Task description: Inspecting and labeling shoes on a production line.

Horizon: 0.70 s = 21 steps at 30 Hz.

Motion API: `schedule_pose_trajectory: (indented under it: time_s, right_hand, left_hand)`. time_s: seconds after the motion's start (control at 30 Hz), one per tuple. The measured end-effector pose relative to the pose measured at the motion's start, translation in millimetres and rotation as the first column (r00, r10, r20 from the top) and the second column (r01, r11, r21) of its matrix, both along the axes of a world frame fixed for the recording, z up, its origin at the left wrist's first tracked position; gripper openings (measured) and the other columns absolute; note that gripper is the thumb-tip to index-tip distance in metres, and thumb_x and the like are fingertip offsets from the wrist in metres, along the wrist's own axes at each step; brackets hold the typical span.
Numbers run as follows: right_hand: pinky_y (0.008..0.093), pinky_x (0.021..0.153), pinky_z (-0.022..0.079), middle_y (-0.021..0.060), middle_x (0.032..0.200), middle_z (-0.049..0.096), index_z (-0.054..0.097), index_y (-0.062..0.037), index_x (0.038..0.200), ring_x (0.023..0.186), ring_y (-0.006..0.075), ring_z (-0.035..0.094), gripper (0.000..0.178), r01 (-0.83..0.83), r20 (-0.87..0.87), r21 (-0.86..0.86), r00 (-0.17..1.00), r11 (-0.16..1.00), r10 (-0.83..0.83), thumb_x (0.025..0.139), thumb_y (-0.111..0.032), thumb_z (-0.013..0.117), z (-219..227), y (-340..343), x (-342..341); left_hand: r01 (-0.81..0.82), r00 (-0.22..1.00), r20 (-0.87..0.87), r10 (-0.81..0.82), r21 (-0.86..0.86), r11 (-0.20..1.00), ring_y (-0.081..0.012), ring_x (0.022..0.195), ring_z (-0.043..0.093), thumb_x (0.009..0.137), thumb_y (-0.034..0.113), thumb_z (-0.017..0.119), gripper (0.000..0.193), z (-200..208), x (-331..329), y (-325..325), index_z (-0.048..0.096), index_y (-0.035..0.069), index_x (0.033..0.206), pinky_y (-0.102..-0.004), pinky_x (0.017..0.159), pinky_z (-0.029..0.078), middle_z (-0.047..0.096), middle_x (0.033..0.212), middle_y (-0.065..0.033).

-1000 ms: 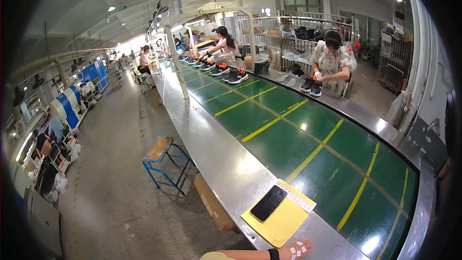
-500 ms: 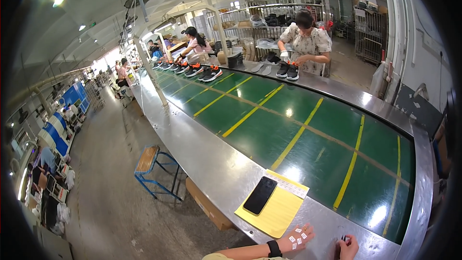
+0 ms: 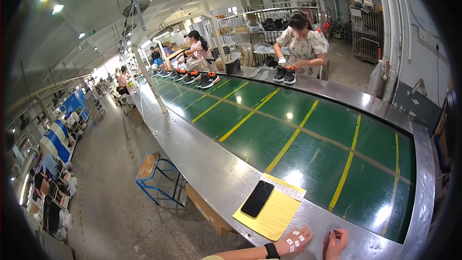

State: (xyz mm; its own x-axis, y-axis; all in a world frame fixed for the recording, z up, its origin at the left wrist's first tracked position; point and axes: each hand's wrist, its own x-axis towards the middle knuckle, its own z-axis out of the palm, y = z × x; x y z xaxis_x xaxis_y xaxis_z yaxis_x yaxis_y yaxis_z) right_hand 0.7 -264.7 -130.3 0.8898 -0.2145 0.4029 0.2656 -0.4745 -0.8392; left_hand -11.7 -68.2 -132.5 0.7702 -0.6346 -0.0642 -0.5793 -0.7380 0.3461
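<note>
Now the right hand [image 3: 337,243] has joined the left hand [image 3: 295,240] at the bench [image 3: 197,151], making both available; fingers curled, whether gripping anything I can't tell.

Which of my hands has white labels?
Your left hand, with the black wristband; small white rectangular labels dot its back, while your right hand shows none.

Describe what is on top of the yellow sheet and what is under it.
On the yellow sheet lies a black phone; a white strip shows along its far edge. The metal ledge shows around it; whatever the sheet covers can't be seen.
</note>
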Motion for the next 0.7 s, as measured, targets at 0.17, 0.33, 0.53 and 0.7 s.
schedule_pose_trajectory:
  time_s: [0.17, 0.33, 0.53, 0.7]
  right_hand:
    - [0.033, 0.065, 0.045, 0.0121, 0.084, 0.058, 0.058, -0.0021, 0.094, 0.073, 0.0232, 0.056, 0.017, 0.032, -0.128, 0.045, 0.991, 0.998, -0.026, 0.079, -0.011, 0.062, -1.8, 2.4, -2.3]
    - [0.0351, 0.073, 0.046, 0.0151, 0.09, 0.063, 0.062, -0.0028, 0.103, 0.079, 0.0253, 0.059, 0.025, 0.043, -0.137, -0.01, 0.99, 0.999, -0.044, 0.085, -0.019, 0.059, -11.6, 1.3, -2.4]
    - [0.0379, 0.075, 0.046, 0.0159, 0.09, 0.062, 0.062, -0.0025, 0.101, 0.083, 0.0309, 0.058, 0.024, 0.0, -0.238, -0.156, 0.97, 0.988, -0.038, 0.086, -0.021, 0.058, -8.3, 1.3, 1.8]
    - [0.0354, 0.065, 0.044, 0.0117, 0.081, 0.054, 0.056, -0.0009, 0.089, 0.074, 0.0282, 0.054, 0.013, 0.016, -0.029, -0.139, 0.999, 0.99, -0.02, 0.077, -0.004, 0.06, -25.9, 0.1, 7.8]
  left_hand:
    - [-0.005, 1.0, 0.009, 0.005, 0.027, 1.0, -0.041, 0.129, 0.03, 0.074, 0.028, 0.069, 0.072, -0.9, -0.7, -3.3, 0.034, 0.003, 0.132, -0.053, 0.092, 0.039, 0.034, 0.134, -0.0209]
    - [0.005, 1.0, -0.023, -0.003, 0.05, 0.999, -0.0413, 0.129, 0.029, 0.074, 0.028, 0.069, 0.072, -0.9, 0.5, -6.0, 0.034, 0.003, 0.132, -0.0531, 0.093, 0.039, 0.034, 0.134, -0.0207]
    - [-0.001, 0.999, -0.049, 0.003, 0.044, 0.999, -0.0416, 0.129, 0.028, 0.076, 0.029, 0.067, 0.071, 3.3, -0.5, -5.2, 0.033, 0.003, 0.132, -0.0533, 0.095, 0.036, 0.032, 0.136, -0.0216]
    - [0.006, 0.997, -0.079, -0.002, 0.051, 0.999, -0.0419, 0.13, 0.028, 0.077, 0.029, 0.067, 0.071, 5.2, 1.1, -7.7, 0.033, 0.003, 0.133, -0.0536, 0.096, 0.036, 0.032, 0.136, -0.0219]
